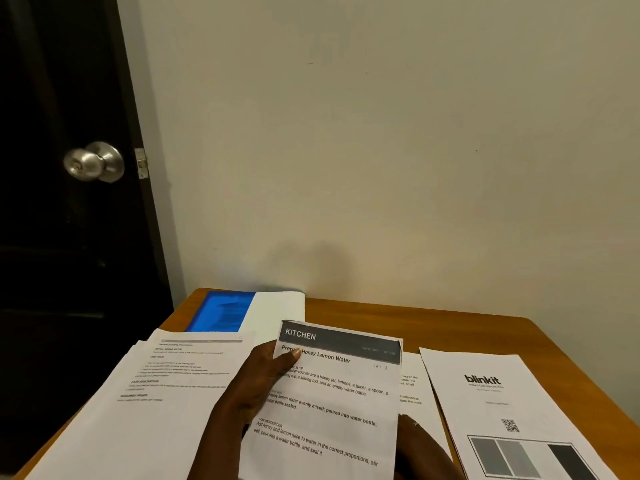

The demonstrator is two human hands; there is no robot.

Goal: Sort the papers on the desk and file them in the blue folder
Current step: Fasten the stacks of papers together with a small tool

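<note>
The wooden bench carries a loose stack of printed pages on the left and a blinkit sheet on the right. Both lie close to its sides, so a nudging forearm could slide them off. The blue folder lies at the far left corner, with a white sheet over its right part and the stack overlapping its near edge; reaching for it could drag pages askew. The KITCHEN sheet is lifted in the middle. The left hand has a pinching grip on its left side, thumb on the print. The right hand sits at its lower right edge with its grip hidden, so I cannot tell. A one-sided hold may crease the sheet.
</note>
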